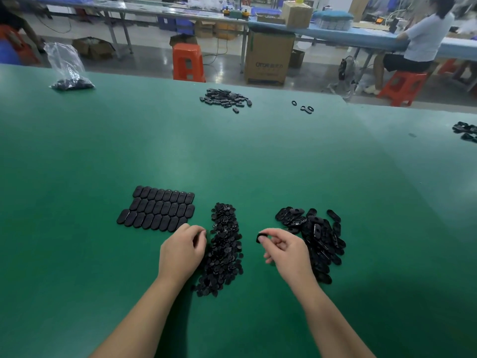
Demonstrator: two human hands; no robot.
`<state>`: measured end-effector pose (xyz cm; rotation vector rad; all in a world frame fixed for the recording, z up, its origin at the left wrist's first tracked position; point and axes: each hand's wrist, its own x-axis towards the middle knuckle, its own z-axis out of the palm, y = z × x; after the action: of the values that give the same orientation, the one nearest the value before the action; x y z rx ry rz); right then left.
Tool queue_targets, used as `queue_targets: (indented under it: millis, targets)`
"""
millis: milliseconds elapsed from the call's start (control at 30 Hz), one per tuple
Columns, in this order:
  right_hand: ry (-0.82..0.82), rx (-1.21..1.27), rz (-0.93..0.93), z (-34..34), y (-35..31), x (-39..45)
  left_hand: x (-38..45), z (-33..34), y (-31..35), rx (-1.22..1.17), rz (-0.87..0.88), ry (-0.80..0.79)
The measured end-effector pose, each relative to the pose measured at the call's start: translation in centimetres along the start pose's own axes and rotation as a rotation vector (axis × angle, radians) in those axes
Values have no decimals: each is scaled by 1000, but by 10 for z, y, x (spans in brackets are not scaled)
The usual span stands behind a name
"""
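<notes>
Black oval pieces [157, 211] tile honeycomb-like on the green table [258, 156].

Black oval piece [260, 238] beside disc pile [226, 250]

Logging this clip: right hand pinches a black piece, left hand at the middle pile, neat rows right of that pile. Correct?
No: the head view shows the rows left of the middle pile, not right. The right hand pinches a black piece and the left hand is at the pile, as you said.
</notes>
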<state>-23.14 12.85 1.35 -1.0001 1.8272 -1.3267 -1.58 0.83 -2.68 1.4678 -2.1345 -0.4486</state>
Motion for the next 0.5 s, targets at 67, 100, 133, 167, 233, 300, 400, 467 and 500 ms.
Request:
queue_targets:
  millis: [67, 100, 133, 167, 233, 300, 400, 467, 500]
  targets:
    - [4, 144, 31, 6, 1, 0, 0, -1, 0, -7, -7, -18]
    - [5, 183, 35, 9, 2, 1, 0, -1, 0, -7, -9, -29]
    - [8, 203, 36, 12, 3, 1, 0, -1, -1, -7, -10, -37]
    - [13, 217, 39, 15, 5, 1, 1, -1, -1, -6, -10, -45]
    - [15, 236, 58, 22, 8, -1, 1, -1, -1, -4, -11, -56]
    - [30, 190, 60, 28, 14, -4, 1, -1, -1, -1, -7, -52]
    - [72, 77, 20, 33, 20, -5, 1, -1, -2, -28, -3, -34]
    - [86, 73, 14, 33, 21, -5, 1, -2, -3, -107, -20, -24]
    - [90, 83, 17, 34, 21, -5, 1, -3, -4, -166, -40, -14]
